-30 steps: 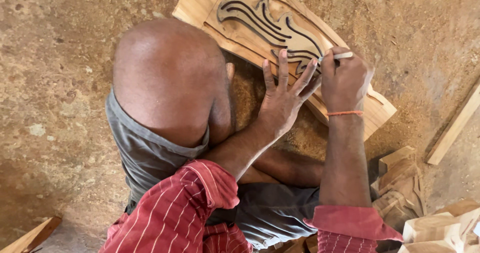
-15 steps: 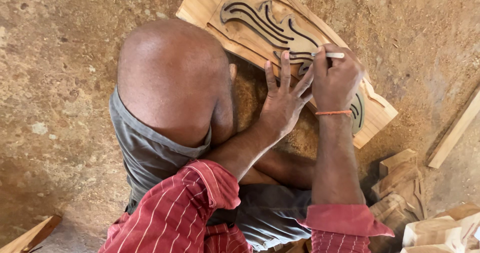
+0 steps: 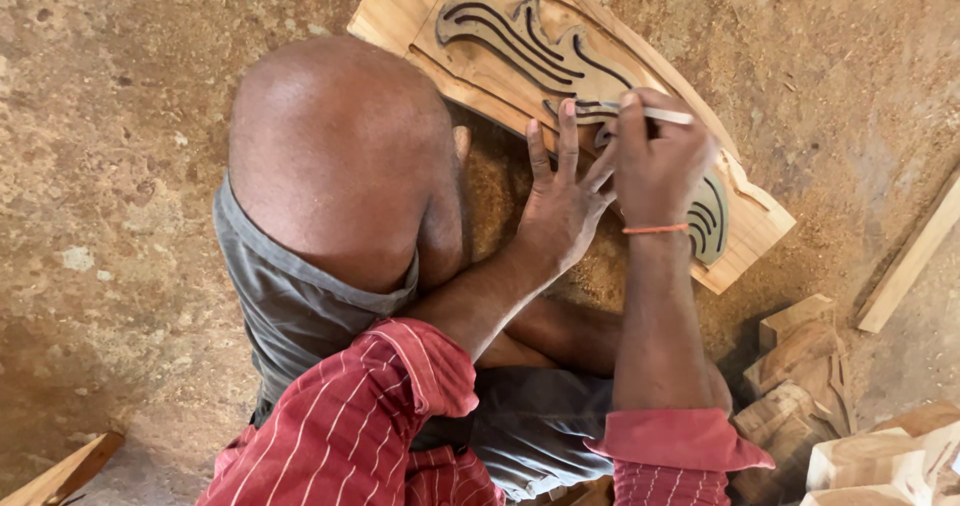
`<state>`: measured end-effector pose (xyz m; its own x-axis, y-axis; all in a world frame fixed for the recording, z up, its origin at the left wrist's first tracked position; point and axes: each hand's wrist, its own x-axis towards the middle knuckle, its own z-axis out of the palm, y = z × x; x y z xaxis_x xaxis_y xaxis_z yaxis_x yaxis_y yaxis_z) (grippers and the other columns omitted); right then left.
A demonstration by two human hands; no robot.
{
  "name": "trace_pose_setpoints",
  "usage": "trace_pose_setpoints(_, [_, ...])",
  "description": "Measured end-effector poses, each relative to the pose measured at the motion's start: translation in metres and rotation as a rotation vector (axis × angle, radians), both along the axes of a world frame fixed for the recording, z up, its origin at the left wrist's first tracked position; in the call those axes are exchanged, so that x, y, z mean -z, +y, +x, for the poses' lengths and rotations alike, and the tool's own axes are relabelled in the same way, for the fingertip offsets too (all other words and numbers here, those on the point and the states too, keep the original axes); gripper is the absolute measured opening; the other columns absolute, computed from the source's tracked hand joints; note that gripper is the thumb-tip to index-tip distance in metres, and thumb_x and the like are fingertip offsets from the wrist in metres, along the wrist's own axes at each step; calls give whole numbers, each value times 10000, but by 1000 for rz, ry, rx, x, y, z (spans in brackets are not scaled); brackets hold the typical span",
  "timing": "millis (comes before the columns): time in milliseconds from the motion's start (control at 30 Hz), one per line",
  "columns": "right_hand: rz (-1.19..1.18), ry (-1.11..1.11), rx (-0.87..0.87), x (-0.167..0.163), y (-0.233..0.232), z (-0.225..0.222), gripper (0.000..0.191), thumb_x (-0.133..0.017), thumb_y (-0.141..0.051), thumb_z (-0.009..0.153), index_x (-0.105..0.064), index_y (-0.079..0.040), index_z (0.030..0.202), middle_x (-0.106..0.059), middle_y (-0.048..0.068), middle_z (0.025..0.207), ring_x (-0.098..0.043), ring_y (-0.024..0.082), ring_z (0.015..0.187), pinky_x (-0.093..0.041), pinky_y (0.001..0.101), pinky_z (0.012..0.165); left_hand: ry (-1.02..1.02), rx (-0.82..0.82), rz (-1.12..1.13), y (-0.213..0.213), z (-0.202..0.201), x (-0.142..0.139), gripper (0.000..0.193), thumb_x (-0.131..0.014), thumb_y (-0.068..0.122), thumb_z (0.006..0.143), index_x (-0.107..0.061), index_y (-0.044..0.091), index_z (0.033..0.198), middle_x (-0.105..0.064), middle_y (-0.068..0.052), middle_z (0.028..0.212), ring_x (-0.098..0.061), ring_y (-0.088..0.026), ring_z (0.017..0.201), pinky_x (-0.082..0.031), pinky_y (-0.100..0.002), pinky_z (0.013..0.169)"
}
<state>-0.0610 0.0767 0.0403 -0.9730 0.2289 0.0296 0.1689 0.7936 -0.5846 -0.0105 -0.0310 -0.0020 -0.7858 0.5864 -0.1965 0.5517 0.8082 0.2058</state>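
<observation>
A pale wooden panel point(image 3: 480, 16) lies on the earthen floor, cut with a dark flowing scroll pattern point(image 3: 520, 41). My left hand point(image 3: 560, 201) rests flat on the panel's near edge, fingers spread. Just to its right, my right hand point(image 3: 655, 161), with an orange thread around the wrist, grips a thin pale pencil-like tool point(image 3: 668, 116) whose tip is on the pattern. Both arms come out of red striped sleeves. My bent bare knee point(image 3: 335, 156), in grey cloth, fills the middle left and hides part of the panel's edge.
Sawdust point(image 3: 500, 186) lies heaped beside the panel. Rough wooden blocks point(image 3: 800, 366) are stacked at the lower right, with paler ones point(image 3: 880, 461) in the corner. A wooden strip point(image 3: 910, 256) lies at the right edge and a plank end point(image 3: 60, 476) at the lower left.
My right hand with the tool has shifted slightly to the left along the pattern. My left hand has stayed flat on the panel.
</observation>
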Motion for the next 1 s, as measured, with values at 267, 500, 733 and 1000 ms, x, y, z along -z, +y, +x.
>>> trace_pose_setpoints(267, [-194,143,83,-8,17,16,154,-652,-65,1042,-782,18,1052,-756,85,748,-717,107,591,-595,237,519,46,-64,96,0,8,4,865,-635,286,949,-210,352,1700,65,-107,1747,0,-704,1483,-47,-923,1081])
trace_pose_setpoints(500, [-149,166,112,-5,18,21,166,-667,-81,1047,-779,39,1072,-754,88,734,-722,109,596,-590,230,527,110,-77,90,-1,4,7,876,-645,252,919,-226,354,1682,37,-95,1734,16,-710,1451,-39,-919,1073])
trace_pose_setpoints(733, [-220,187,175,-18,23,34,198,-677,-117,1049,-789,46,1046,-731,80,713,-695,96,617,-561,227,559,110,-134,249,-4,7,10,869,-664,203,906,-276,340,1672,-44,-61,1744,11,-667,1501,-51,-901,1116])
trace_pose_setpoints(1000, [-189,203,240,-22,29,44,193,-686,-117,1027,-795,43,1042,-727,68,691,-687,90,596,-544,221,555,161,-116,346,-12,13,15,852,-674,201,920,-296,292,1678,-72,-63,1753,-1,-657,1521,-43,-906,1131])
